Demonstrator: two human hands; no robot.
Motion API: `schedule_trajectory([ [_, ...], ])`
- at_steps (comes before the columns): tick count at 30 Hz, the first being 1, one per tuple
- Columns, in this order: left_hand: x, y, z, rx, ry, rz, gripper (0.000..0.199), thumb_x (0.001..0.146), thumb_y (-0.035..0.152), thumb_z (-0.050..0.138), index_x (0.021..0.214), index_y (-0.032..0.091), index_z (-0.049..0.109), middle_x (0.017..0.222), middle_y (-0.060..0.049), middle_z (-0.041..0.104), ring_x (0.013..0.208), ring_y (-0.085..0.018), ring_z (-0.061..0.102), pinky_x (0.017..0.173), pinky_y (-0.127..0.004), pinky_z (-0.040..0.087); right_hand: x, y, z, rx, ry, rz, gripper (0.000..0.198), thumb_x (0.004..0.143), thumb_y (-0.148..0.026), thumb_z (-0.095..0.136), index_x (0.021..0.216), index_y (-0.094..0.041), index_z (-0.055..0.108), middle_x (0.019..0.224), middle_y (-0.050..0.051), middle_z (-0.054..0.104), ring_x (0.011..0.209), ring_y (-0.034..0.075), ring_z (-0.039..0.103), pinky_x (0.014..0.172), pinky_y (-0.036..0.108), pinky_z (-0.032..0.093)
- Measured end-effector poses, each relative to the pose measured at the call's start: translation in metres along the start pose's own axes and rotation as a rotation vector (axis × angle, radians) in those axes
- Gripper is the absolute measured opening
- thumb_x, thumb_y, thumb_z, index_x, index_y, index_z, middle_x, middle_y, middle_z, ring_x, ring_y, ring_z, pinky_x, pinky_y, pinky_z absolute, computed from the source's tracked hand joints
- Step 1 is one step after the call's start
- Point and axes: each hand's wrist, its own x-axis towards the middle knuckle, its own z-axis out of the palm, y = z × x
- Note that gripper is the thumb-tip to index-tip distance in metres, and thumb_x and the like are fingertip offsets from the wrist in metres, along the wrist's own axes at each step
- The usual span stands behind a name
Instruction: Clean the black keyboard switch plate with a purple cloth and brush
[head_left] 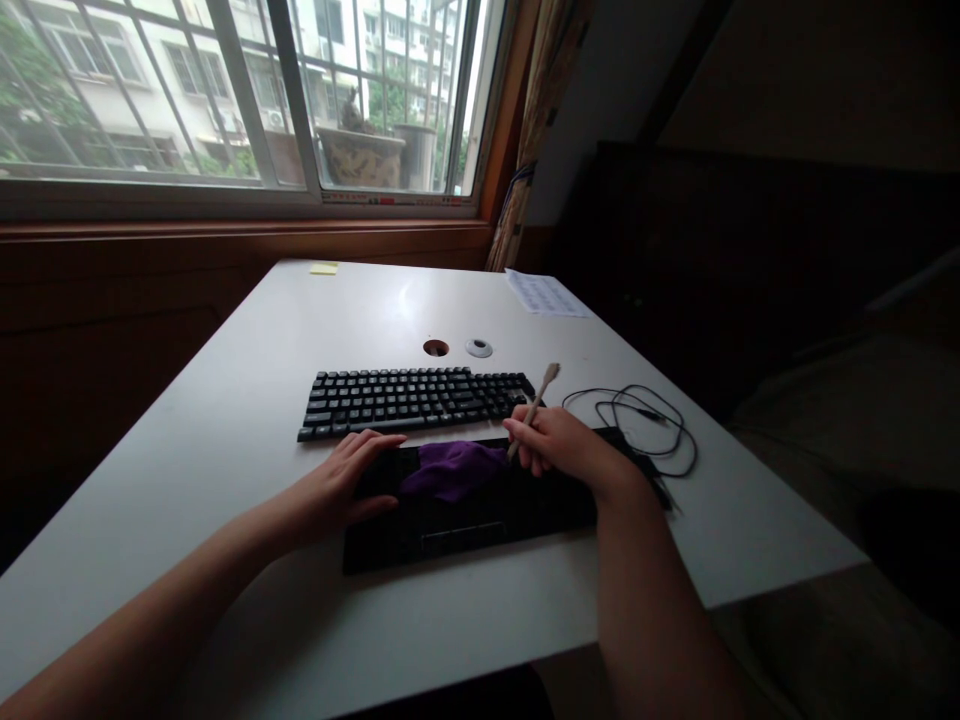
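Note:
A black keyboard base (465, 548) lies on the white table, with a crumpled purple cloth (457, 470) on it. My left hand (358, 475) rests over the base's left end, thumb and fingers spread apart, fingertips near the cloth. Between the closed fingers of my right hand (551, 440) is a slim beige brush (537, 396). It slants with its wider end up, and its lower end reaches the base at the cloth's right edge. Whether that lower tip touches the cloth, I cannot tell. Just behind the base sits a keyboard section with black keys (405, 395).
A thin black cable (682, 425) lies coiled to the right. Farther back on the white table (247, 370) are a round hole (436, 348), a round grey cover (478, 348), printed paper (546, 293) and a yellow note (324, 268). A barred window stands beyond.

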Motion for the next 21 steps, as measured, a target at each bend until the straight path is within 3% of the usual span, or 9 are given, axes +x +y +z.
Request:
schedule_trajectory([
  [6, 0.000, 0.002, -0.001, -0.002, -0.022, -0.014, 0.064, 0.097, 0.042, 0.066, 0.152, 0.033, 0.035, 0.136, -0.010, 0.052, 0.122, -0.030, 0.055, 0.105, -0.049, 0.049, 0.003, 0.001, 0.007, -0.001, 0.116, -0.122, 0.033, 0.102, -0.045, 0.046, 0.079, -0.022, 0.052, 0.065, -0.002, 0.067, 0.050, 0.012, 0.063, 0.051, 0.022, 0.047],
  [12, 0.001, 0.000, 0.001, 0.003, -0.007, -0.022, 0.066, 0.096, 0.044, 0.067, 0.152, 0.033, 0.034, 0.138, -0.010, 0.052, 0.124, -0.030, 0.054, 0.107, -0.050, 0.047, -0.002, 0.003, 0.010, -0.055, 0.117, -0.085, 0.036, 0.103, -0.045, 0.041, 0.076, -0.023, 0.048, 0.053, -0.005, 0.060, 0.039, 0.011, 0.054, 0.045, 0.023, 0.041],
  [17, 0.000, -0.002, 0.002, 0.014, -0.003, -0.012, 0.064, 0.096, 0.046, 0.066, 0.150, 0.031, 0.037, 0.138, -0.011, 0.053, 0.124, -0.031, 0.054, 0.107, -0.049, 0.048, -0.004, 0.009, 0.018, -0.002, 0.296, -0.143, 0.035, 0.102, -0.048, 0.044, 0.080, -0.023, 0.052, 0.063, -0.003, 0.065, 0.048, 0.012, 0.060, 0.053, 0.023, 0.045],
  [21, -0.001, -0.005, 0.003, 0.022, 0.006, 0.002, 0.063, 0.096, 0.046, 0.066, 0.150, 0.030, 0.037, 0.139, -0.012, 0.053, 0.126, -0.032, 0.052, 0.108, -0.052, 0.046, -0.008, 0.010, 0.024, -0.043, 0.283, -0.132, 0.038, 0.103, -0.047, 0.041, 0.075, -0.024, 0.050, 0.054, -0.005, 0.057, 0.045, 0.013, 0.055, 0.052, 0.024, 0.042],
])
